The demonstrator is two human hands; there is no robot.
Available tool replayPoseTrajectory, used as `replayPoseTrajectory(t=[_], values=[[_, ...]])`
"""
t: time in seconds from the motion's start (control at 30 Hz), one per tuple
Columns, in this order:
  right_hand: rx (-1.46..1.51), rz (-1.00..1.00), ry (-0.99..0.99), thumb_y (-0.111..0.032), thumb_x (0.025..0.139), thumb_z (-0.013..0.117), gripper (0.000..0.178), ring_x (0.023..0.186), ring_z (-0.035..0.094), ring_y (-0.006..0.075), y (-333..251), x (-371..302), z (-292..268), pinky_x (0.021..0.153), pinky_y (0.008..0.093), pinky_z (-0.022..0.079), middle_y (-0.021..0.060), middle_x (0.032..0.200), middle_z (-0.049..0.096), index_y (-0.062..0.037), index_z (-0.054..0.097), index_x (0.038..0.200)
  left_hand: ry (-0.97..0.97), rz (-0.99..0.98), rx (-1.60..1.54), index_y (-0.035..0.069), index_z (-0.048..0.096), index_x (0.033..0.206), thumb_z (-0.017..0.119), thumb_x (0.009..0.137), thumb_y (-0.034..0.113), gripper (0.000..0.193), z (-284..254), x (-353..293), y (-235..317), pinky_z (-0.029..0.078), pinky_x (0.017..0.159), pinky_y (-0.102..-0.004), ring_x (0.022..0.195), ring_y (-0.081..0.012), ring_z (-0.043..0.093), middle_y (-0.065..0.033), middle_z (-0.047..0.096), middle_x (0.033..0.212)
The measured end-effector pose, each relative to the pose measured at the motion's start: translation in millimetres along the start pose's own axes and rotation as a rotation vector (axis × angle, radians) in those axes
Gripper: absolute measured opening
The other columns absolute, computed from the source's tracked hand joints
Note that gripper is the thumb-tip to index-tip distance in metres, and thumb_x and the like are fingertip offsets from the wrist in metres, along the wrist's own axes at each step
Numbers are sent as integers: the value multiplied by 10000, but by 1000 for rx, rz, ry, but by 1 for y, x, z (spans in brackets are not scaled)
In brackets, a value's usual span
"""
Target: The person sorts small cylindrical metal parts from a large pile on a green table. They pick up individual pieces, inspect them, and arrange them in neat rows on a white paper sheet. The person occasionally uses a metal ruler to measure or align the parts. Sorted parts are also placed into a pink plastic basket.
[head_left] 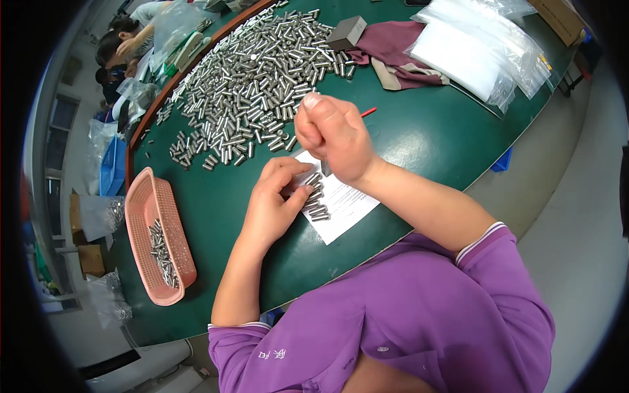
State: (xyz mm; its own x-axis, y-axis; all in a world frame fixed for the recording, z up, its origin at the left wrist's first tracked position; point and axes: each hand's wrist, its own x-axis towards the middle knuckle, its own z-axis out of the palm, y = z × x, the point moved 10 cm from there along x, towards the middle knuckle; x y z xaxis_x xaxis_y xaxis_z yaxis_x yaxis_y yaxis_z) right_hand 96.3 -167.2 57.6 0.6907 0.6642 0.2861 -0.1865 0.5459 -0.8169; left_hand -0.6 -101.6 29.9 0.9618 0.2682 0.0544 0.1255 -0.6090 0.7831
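A row of short, shiny metal pins [318,211] lies on a white printed sheet [347,208] at the table's near edge. My left hand [274,196] curls round the far left part of this row, thumb and fingers against the pins. Above the sheet, my right hand [335,137] is raised in a fist; a small grey piece [325,168] shows under it, but I cannot make out what it grips. A thin red stick [369,112] pokes out beyond the right hand; whether it is held is hidden.
A big heap of metal pins [242,85] spreads over the green table [419,141]. At left stands a pink basket [185,259] with more pins. Farther back are a grey block [346,33], a maroon cloth [393,49] and plastic bags [458,52]. Another person [121,42] sits beyond.
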Motion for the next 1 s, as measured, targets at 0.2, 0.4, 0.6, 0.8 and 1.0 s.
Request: replayPoseTrajectory(t=[0.2, 0.4, 0.6, 0.8, 1.0], values=[[35, -1, -24, -338, 986, 385, 434, 503, 306, 61, -12, -2, 1, 453, 236, 267, -13, 555, 378, -87, 398, 632, -10, 67, 30, 28, 683, 999, 665, 790, -28, 217, 10, 2, 0, 487, 662, -254, 731, -128, 582, -57, 602, 977], [119, 23, -34, -302, 982, 465, 440, 557, 347, 63, -5, -4, 2, 500, 257, 315, -31, 583, 402, -65, 421, 614, 37, 54, 60, 35, 691, 959, 671, 797, -9, 169, 9, 4, -1, 481, 618, -254, 668, -120, 571, -45, 592, 887], [37, -27, -28, -341, 994, 395, 442, 519, 327, 66, -10, -4, 3, 474, 234, 282, -12, 567, 380, -79, 406, 639, 45, 47, 47, 30, 688, 948, 670, 794, -14, 161, 7, 4, -2, 473, 598, -247, 651, -110, 559, -45, 585, 859], [134, 22, -49, -308, 985, 469, 432, 563, 351, 60, -6, -6, 3, 501, 254, 327, -28, 601, 412, -63, 435, 631, 47, 30, 35, 26, 685, 947, 669, 790, -17, 163, 7, 3, -2, 470, 606, -253, 651, -116, 555, -46, 580, 844], [-88, -73, -33, -350, 997, 405, 429, 552, 330, 71, -1, -1, 13, 485, 243, 290, -15, 587, 379, -69, 435, 673, 38, 32, 45, 12, 660, 947, 671, 786, -16, 163, 6, 4, -3, 475, 632, -270, 715, -145, 567, -58, 574, 873]])
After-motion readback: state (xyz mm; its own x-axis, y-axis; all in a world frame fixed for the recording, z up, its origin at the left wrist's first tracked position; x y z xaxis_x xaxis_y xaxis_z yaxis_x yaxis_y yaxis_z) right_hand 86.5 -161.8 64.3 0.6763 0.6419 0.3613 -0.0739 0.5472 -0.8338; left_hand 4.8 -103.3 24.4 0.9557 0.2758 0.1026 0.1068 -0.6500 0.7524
